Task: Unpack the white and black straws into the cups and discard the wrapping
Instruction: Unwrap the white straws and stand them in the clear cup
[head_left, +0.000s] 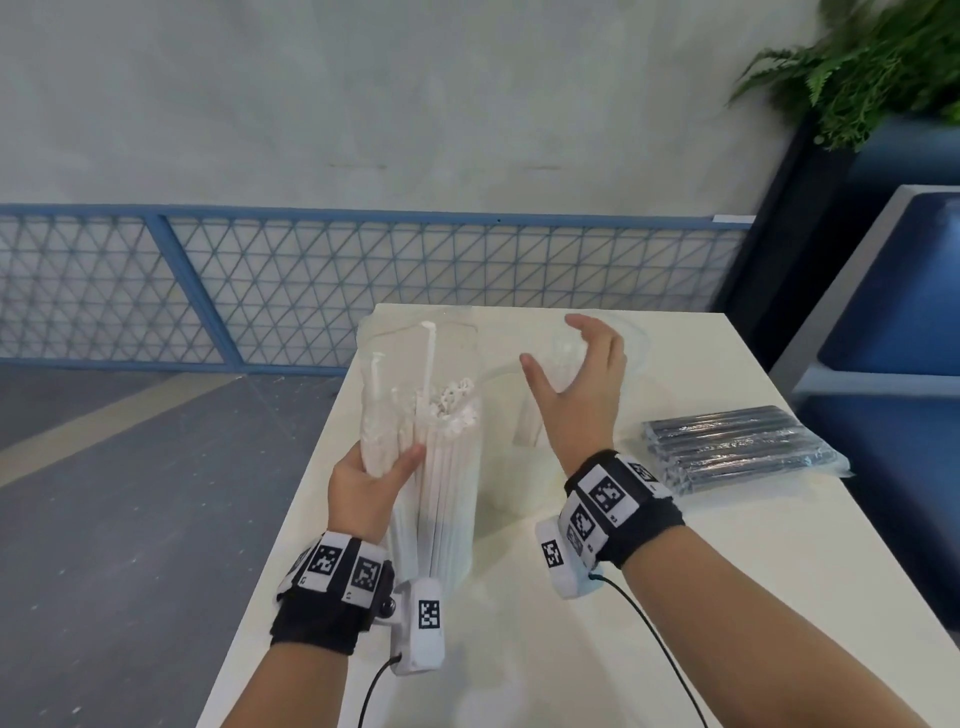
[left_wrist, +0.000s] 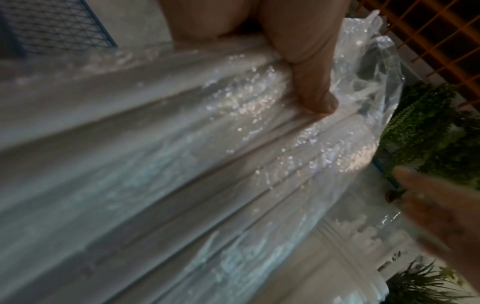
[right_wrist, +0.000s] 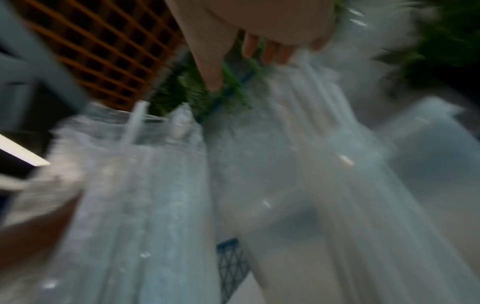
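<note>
My left hand (head_left: 374, 478) grips a bundle of white straws (head_left: 441, 467) upright in its clear wrapping (left_wrist: 363, 61), which is open at the top, over the table's left edge. Its thumb (left_wrist: 311, 82) presses on the film. Two straws stick up above the rest. My right hand (head_left: 571, 374) hovers open with spread fingers, holding nothing, just right of the bundle. Behind it stands a clear cup (head_left: 530, 421) holding some white straws (right_wrist: 298, 123). A sealed pack of black straws (head_left: 743, 447) lies flat on the table to the right. The right wrist view is blurred.
A second clear cup (head_left: 636, 338) stands near the far edge of the white table (head_left: 519, 623). Blue upholstered seats (head_left: 893, 312) stand to the right, with a fern (head_left: 857, 62) behind them. Grey floor and a blue mesh fence (head_left: 260, 286) lie to the left.
</note>
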